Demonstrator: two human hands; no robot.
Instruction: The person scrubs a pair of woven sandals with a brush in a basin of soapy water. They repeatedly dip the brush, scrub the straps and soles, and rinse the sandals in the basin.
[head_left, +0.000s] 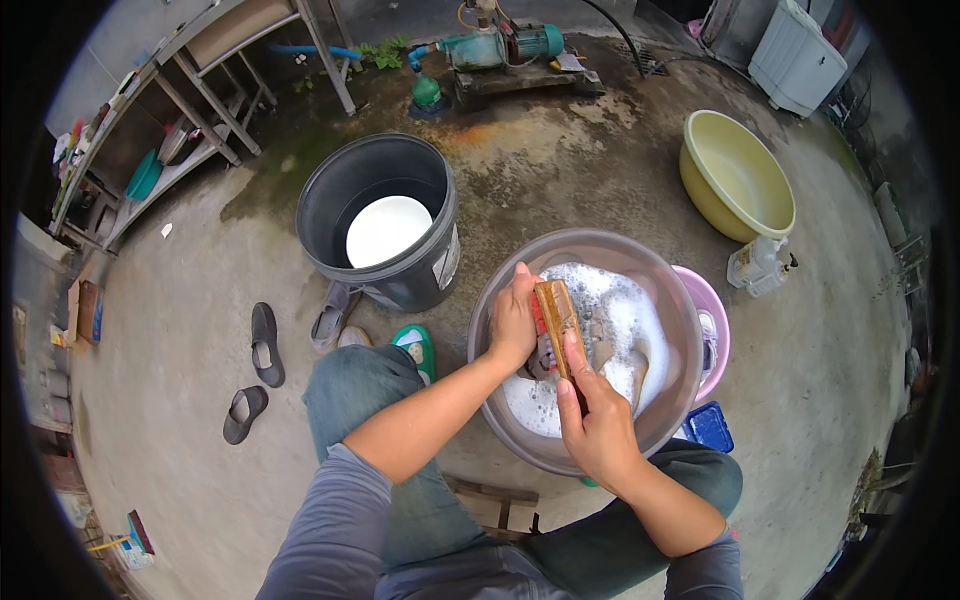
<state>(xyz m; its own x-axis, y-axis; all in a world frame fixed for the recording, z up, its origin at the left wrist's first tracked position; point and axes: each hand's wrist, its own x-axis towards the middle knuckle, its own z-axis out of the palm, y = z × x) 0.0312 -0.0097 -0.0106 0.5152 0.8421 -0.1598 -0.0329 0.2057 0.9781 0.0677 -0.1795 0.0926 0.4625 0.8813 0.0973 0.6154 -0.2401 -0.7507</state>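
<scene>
A large grey plastic basin (684, 330) of sudsy water stands between my knees. Over its near left part, my right hand (600, 420) grips a wooden scrubbing brush (559, 315) by its back and handle, bristles turned left. Against those bristles, my left hand (515, 319) holds a dark shoe (538, 361), mostly hidden by the hand and brush. Another shoe (640, 375) seems to lie half sunk in the foam at the basin's right; its outline is partly covered by suds.
A black bucket (431, 277) with a white round thing inside stands ahead left. Behind the basin's right side sits a pink tub (718, 322) with a shoe. Farther right are a yellow basin (705, 187) and plastic bottles (756, 266). Dark shoes (264, 345) lie on the left floor.
</scene>
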